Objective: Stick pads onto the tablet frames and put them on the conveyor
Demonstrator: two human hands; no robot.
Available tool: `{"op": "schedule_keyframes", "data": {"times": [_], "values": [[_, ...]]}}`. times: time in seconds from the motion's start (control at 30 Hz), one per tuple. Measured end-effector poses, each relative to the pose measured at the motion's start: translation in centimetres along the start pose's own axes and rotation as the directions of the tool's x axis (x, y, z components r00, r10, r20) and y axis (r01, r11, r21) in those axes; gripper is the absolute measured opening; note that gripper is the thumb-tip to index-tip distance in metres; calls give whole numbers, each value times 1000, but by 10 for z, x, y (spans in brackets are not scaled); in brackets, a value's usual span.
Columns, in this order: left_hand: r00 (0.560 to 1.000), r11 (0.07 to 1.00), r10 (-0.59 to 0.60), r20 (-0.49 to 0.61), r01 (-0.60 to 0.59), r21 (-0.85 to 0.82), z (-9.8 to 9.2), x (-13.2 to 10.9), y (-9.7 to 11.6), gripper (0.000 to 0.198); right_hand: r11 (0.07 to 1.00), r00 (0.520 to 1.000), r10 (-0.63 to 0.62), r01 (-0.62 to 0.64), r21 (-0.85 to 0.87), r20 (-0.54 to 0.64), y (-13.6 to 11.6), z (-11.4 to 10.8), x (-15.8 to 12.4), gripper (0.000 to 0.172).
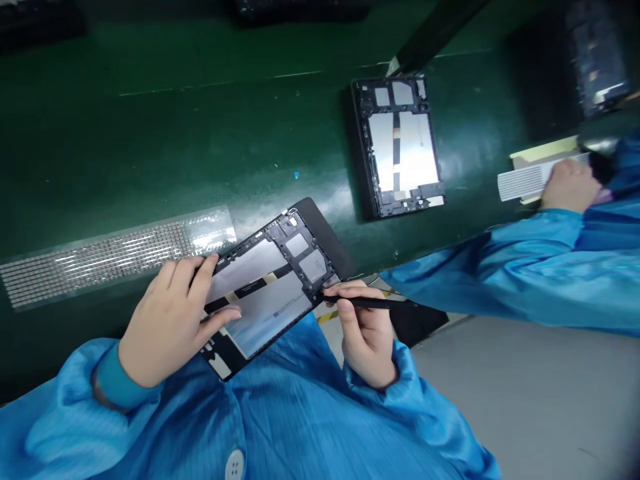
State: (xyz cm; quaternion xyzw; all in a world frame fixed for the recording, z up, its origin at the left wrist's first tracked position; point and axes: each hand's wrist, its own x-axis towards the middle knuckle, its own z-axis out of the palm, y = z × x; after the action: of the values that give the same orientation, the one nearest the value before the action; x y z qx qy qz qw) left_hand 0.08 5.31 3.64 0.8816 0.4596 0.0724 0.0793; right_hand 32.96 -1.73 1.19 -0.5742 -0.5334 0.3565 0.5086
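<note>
My left hand (pixel 173 317) grips an opened tablet frame (pixel 267 280) by its left side, thumb lying across the silver inner plate. The frame is tilted over the edge of the green bench. My right hand (pixel 365 330) is closed on a thin black stylus-like tool (pixel 367 303), its tip touching the frame's lower right corner. Both my sleeves are blue.
A second opened tablet frame (pixel 397 147) lies flat further back on the green bench (pixel 150 133). A clear strip of small parts (pixel 115 253) lies at the left. At the right, a co-worker's hand (pixel 570 187) in a blue sleeve rests on a white ribbed part (pixel 525 181).
</note>
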Motion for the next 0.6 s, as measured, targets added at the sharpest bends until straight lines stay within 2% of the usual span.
{"op": "schedule_keyframes", "data": {"times": [0.3, 0.6], "values": [[1000, 1000, 15, 3, -15, 11, 1, 0, -3, 90, 994, 996, -84, 83, -69, -8, 5, 2, -2, 13], [1000, 1000, -7, 25, 7, -12, 0, -2, -5, 92, 976, 987, -151, 158, -153, 51, 0, -3, -1, 24]]}}
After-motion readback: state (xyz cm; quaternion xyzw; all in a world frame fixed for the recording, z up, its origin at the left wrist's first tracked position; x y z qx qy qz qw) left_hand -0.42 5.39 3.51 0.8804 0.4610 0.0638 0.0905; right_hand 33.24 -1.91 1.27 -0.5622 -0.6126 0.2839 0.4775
